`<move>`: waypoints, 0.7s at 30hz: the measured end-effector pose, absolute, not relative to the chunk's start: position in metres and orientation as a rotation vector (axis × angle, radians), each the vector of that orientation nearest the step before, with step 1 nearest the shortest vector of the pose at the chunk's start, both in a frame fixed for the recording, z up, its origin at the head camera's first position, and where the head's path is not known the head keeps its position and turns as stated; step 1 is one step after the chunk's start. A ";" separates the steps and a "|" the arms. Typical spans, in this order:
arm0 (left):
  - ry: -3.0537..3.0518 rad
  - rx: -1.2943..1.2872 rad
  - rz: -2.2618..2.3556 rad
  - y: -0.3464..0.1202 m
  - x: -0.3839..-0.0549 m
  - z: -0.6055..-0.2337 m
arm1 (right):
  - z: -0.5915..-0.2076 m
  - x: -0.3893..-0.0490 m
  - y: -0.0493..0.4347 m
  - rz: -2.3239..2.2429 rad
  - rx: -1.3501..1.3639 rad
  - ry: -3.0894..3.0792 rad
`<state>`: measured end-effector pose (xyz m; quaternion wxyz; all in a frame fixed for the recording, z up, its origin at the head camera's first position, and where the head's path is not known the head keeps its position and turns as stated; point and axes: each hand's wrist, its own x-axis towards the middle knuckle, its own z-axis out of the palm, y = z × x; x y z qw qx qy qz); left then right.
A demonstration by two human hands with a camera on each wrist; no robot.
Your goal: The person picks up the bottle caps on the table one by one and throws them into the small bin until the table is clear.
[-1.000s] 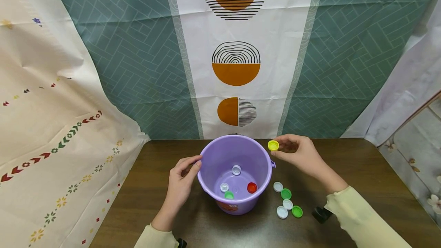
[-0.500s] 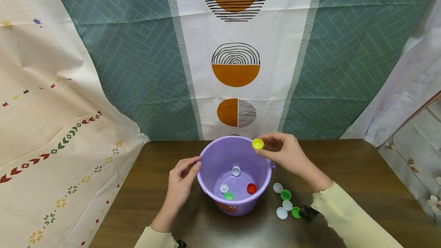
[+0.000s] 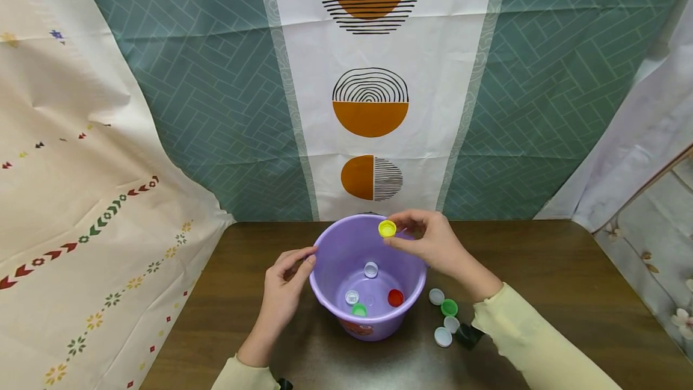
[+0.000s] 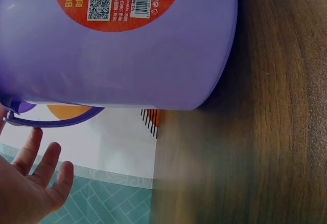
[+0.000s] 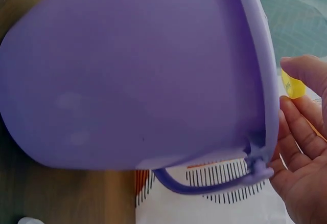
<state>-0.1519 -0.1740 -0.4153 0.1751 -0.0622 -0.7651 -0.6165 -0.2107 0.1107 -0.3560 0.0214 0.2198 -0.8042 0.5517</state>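
Note:
A purple bucket (image 3: 346, 321) stands upright on the table, its label showing in the left wrist view. My left hand (image 3: 283, 284) holds its left rim between thumb and index finger, the other fingers loosely bent beside the handle (image 4: 56, 123). Over the far right part of the bucket's mouth, my right hand (image 3: 430, 242) pinches a yellow bottle cap (image 3: 387, 229) between thumb and fingertips. Inside the bucket lie a red cap (image 3: 396, 298), a green cap (image 3: 359, 310) and two white caps, one nearer the back (image 3: 370, 269).
Right of the bucket, several caps lie on the brown table (image 3: 541, 294), among them a green cap (image 3: 449, 307) and a white cap (image 3: 443, 337). A black wrist device (image 3: 468, 336) overlaps that spot. A patterned curtain (image 3: 373, 95) hangs behind the table.
My right hand has carried the yellow cap leftward, from beside the bucket's right rim to over its opening. The left hand has stayed at the left rim.

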 end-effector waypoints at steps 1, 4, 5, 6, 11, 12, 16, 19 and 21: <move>-2.167 -0.177 -1.748 -0.174 -0.152 -0.415 | -0.360 -0.213 0.110 1.704 0.682 -2.490; -2.163 -0.179 -1.751 -0.174 -0.152 -0.415 | -0.370 -0.220 0.107 1.693 0.678 -2.481; -2.163 -0.181 -1.751 -0.174 -0.152 -0.415 | -0.371 -0.221 0.106 1.701 0.682 -2.472; -2.162 -0.183 -1.751 -0.173 -0.152 -0.415 | -0.373 -0.221 0.105 1.704 0.687 -2.464; -2.157 -0.189 -1.751 -0.173 -0.152 -0.415 | -0.375 -0.221 0.101 1.730 0.719 -2.429; -2.156 -0.191 -1.753 -0.173 -0.152 -0.415 | -0.375 -0.221 0.101 1.726 0.722 -2.428; -2.157 -0.192 -1.754 -0.173 -0.151 -0.414 | -0.368 -0.216 0.098 1.732 0.710 -2.432; -2.163 -0.188 -1.750 -0.172 -0.151 -0.414 | -0.358 -0.209 0.096 1.741 0.707 -2.431; -2.167 -0.184 -1.747 -0.172 -0.151 -0.413 | -0.352 -0.205 0.095 1.744 0.706 -2.427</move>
